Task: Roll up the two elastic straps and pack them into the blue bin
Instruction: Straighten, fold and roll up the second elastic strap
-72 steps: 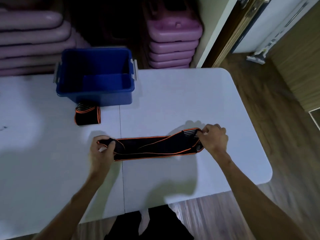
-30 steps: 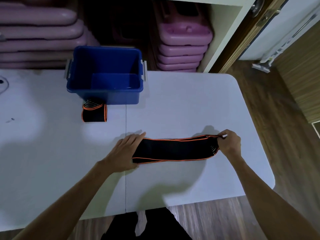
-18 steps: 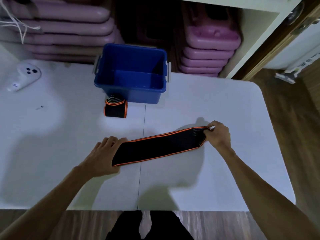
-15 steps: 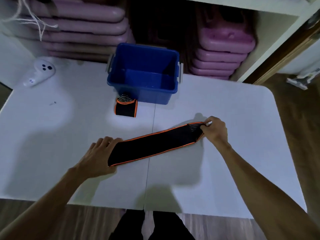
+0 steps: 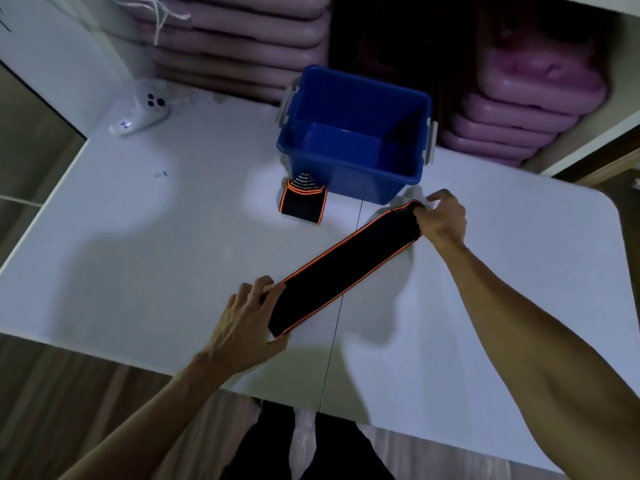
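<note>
A black elastic strap with orange edging lies stretched flat and diagonal on the white table. My left hand holds its near end, fingers spread over the edge. My right hand pinches its far end, close to the front right corner of the blue bin. The bin stands open at the back of the table, and nothing shows inside it. A second strap, rolled up, black with orange trim, sits on the table against the bin's front left corner.
A white handheld controller lies at the table's back left. A small screw-like bit rests near it. Stacks of pink plastic stools fill the shelves behind the bin. Wooden floor shows below the table's edges.
The view has swung left and tilted. The strap now lies more diagonal, its far end nearer the bin. Both hands still hold its ends. The rolled strap has not moved.
</note>
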`<state>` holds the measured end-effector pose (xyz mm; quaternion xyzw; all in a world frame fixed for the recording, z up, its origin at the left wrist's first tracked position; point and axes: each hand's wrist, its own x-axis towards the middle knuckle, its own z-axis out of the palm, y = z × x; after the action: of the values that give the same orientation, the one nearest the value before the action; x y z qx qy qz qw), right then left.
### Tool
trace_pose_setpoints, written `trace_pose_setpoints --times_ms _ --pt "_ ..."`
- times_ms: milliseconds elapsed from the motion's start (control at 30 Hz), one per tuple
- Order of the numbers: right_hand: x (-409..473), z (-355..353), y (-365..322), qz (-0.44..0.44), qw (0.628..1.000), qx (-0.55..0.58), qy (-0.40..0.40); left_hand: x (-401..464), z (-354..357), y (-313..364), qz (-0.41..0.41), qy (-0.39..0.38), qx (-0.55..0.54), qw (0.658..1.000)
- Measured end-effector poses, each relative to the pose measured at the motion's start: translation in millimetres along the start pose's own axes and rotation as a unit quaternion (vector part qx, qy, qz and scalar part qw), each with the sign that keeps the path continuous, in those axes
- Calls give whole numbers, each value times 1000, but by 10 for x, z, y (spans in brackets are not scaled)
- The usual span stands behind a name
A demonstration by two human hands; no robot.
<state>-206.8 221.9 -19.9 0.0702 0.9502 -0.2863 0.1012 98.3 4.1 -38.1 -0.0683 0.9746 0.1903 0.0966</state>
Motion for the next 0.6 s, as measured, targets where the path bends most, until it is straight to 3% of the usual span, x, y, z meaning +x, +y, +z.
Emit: trace_pose_setpoints --times_ms 167,433,600 --pt "-102 39 97 27 996 61 -54 -77 67 20 10 1 -18 1000" --pt "-10 -44 174 41 999 16 28 -183 115 47 26 17 -23 999" --pt "-18 -48 212 37 999 30 21 -156 154 243 24 32 -28 999"
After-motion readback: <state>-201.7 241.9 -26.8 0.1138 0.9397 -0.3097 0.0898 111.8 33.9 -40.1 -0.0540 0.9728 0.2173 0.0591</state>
